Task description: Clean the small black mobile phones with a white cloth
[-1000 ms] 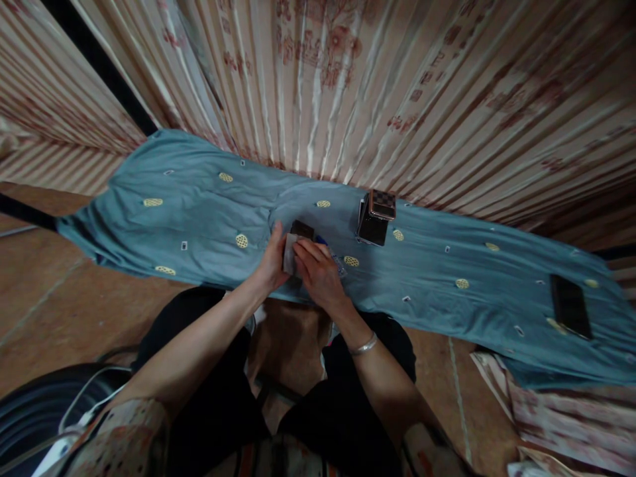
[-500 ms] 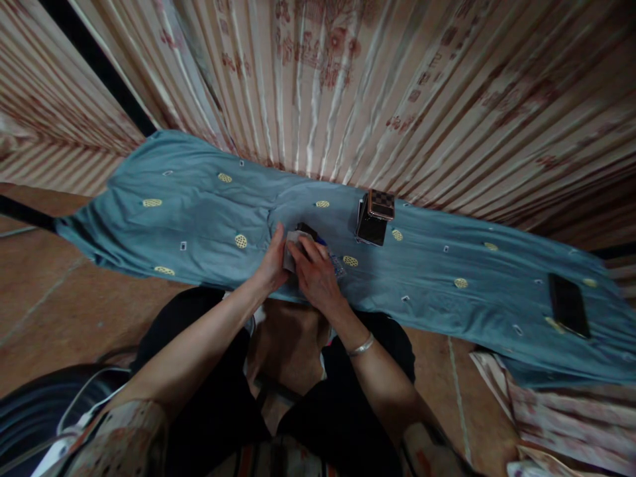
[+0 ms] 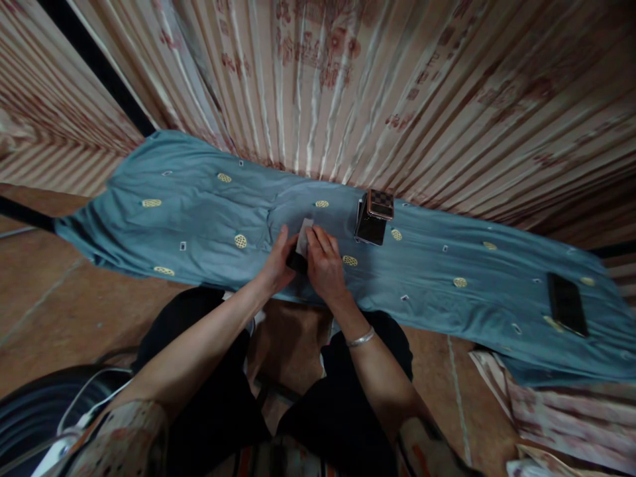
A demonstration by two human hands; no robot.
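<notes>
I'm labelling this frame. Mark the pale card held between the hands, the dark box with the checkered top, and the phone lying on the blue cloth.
pale card [image 3: 303, 236], head view, on its upper exposed face.
dark box [image 3: 372, 225], head view, on its glossy front side.
phone [image 3: 566, 304], head view, middle of its dark screen.

Showing no readable text, label, brand, number or sign anywhere; carrying only a woven check pattern on the top of the dark glossy box with the chequered lid [image 3: 373, 217]; bearing only yellow oval motifs and tiny square marks across the blue-green embroidered cloth [image 3: 199, 199]; displaying faded red floral and block-like prints, too blurred for reading, on the striped cream satin curtain [image 3: 322, 79]; staying blank on the flat black phone-like slab [image 3: 566, 305].
</notes>
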